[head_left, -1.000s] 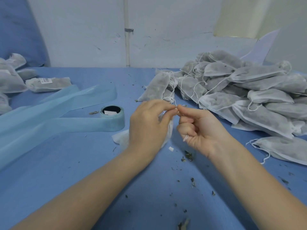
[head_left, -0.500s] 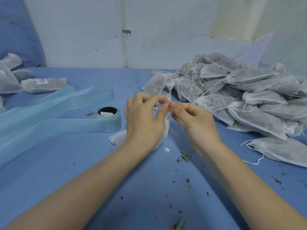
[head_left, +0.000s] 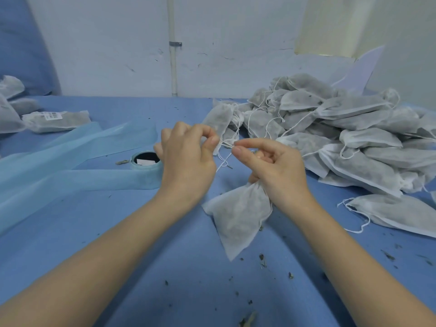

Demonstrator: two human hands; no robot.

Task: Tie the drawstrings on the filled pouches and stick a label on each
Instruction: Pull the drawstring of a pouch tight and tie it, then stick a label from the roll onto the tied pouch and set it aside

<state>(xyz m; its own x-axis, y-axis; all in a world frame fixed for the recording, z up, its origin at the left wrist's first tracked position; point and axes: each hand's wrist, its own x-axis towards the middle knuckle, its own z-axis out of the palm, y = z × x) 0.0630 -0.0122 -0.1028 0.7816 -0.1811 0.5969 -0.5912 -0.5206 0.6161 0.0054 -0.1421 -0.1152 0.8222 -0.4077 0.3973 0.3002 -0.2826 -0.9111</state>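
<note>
While the filled pouch (head_left: 238, 215) hangs by its gathered neck from the curled lower fingers of the right hand (head_left: 273, 168), its bottom corner down near the blue cloth-covered table (head_left: 165, 256), both hands pinch the white drawstring (head_left: 225, 147) between thumb and forefinger, the left hand (head_left: 186, 159) just beside the right. Dry leaf crumbs (head_left: 262, 260) speckle the cloth. A heap of untied pouches (head_left: 342, 138) fills the right side, a labelled pouch (head_left: 56, 118) lies far left, and a pale blue roll of tape (head_left: 146, 164) trails its strip leftward. Behind stands a scuffed white wall (head_left: 236, 43) with a thin pipe (head_left: 173, 55).
</note>
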